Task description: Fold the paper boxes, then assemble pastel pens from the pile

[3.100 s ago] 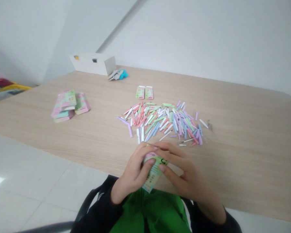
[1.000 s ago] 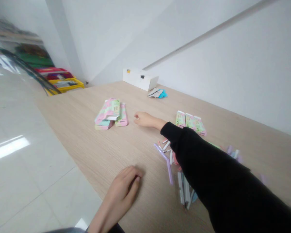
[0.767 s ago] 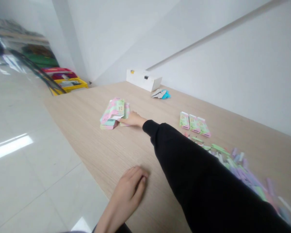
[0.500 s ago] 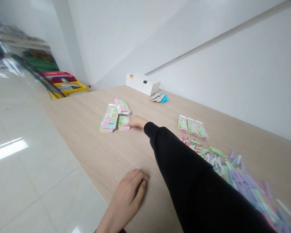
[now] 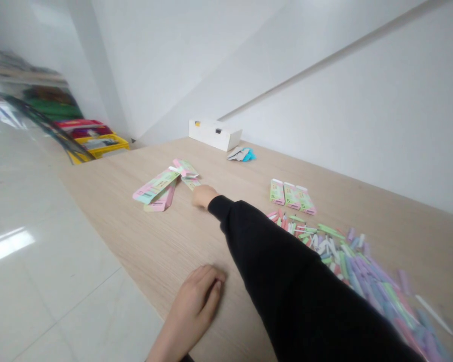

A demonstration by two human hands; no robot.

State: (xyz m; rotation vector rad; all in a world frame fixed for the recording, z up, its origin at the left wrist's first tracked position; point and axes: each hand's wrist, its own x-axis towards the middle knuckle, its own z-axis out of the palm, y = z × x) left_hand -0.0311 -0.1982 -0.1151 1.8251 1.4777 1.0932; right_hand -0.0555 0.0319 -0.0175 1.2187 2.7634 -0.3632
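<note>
My right hand [image 5: 204,195] reaches far out to the left across the wooden table [image 5: 136,236], its black sleeve crossing the view. Its fingers are closed on a flat pastel carton [image 5: 191,182] at the edge of a fanned-out stack of flat pastel cartons [image 5: 155,187]. The carton is lifted a little off the table. Near the table's front edge my left hand [image 5: 197,300] rests on the wood, fingers loosely stretched and holding nothing.
Three filled pastel boxes [image 5: 292,196] stand side by side behind a heap of pastel sticks [image 5: 357,264] at the right. A white box [image 5: 214,134] and a grey-blue cloth item [image 5: 242,154] lie by the wall. Yellow crates [image 5: 96,143] sit on the floor at far left.
Both hands earlier held a carton close to my body. My right hand then reached left to the stack, which has spread out, and has drawn back slightly with one carton. My left hand rests still.
</note>
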